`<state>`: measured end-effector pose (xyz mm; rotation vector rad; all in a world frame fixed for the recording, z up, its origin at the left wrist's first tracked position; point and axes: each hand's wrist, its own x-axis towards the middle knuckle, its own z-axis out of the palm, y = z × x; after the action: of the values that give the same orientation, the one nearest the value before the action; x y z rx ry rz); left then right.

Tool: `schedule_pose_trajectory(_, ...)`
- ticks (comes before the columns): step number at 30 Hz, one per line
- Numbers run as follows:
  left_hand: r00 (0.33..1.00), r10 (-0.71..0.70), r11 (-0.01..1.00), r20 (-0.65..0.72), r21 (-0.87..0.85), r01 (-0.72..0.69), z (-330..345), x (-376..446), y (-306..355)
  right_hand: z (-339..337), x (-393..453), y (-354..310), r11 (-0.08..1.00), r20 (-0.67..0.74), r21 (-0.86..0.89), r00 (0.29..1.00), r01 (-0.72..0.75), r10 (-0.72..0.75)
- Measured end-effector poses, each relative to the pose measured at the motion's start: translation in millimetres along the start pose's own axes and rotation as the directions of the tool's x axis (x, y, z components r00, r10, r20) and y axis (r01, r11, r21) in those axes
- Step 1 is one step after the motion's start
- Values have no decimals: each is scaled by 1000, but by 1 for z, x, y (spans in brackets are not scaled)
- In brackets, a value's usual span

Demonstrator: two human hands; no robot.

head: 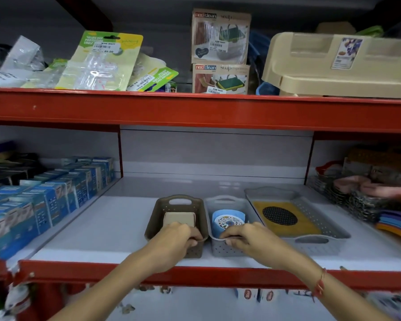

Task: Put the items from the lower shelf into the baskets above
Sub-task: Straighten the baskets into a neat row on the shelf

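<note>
A: Where are the hands?
B: Left hand point(180, 237) clamps the brown basket point(158, 218) rim, beige box point(179, 219) inside. Right hand point(242, 236) clamps the grey basket point(227, 250) rim, blue item point(228, 221) inside. Both on the shelf point(102, 228).

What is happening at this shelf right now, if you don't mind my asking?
A person is working at a red-framed shelf, with each hand on the near rim of a small basket: the left hand on the brown basket holding a beige item, the right hand on the grey basket holding a blue item. A wider grey tray sits beside them.
</note>
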<state>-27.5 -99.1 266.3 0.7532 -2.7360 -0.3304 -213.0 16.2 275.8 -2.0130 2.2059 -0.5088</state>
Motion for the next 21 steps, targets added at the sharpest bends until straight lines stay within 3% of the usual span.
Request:
schedule_pose_trajectory(16, 995, -100, 994, -17, -54, 99, 0, -38, 24, -3, -38, -8, 995, 40, 80, 997, 65, -68)
schedule_pose_trajectory(18, 992, -114, 991, -49, -71, 110, 2, -41, 31, -7, -39, -5, 990, -29, 133, 998, 56, -52)
schedule_pose_trajectory(21, 989, -108, 990, -105, -98, 98, 5, -40, 42, -15, -32, 20, 994, -244, 106, 968, -42, 67)
